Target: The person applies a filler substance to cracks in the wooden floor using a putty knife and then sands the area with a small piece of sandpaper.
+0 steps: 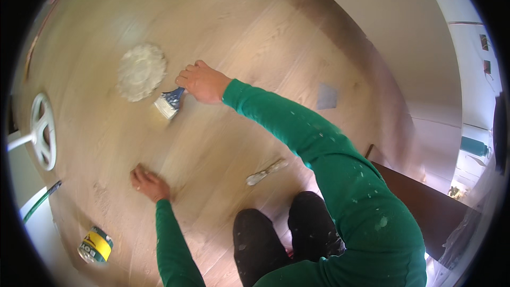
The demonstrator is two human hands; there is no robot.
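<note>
My right hand (203, 82) is closed around the handle of a wide paintbrush (169, 102). The brush has a blue handle end and pale, paint-coated bristles that point down and left. Beside it lies a round, cream-white disc (141, 72) with a scalloped edge and uneven surface; brush and disc are apart. Lower left, my left hand (150, 183) is at the wood-look floor (223, 133), fingers curled under, so whatever they hold, if anything, is hidden. A whitish, smeared tool handle (266, 172) lies near my knees.
A can with a yellow and dark label (96, 245) stands at lower left. Above it are a green rod (41, 201) and a white spoked round base (44, 132). A grey square sheet (326, 96) lies right of my arm. A brown board (419, 202) and white panels (398, 37) border the right.
</note>
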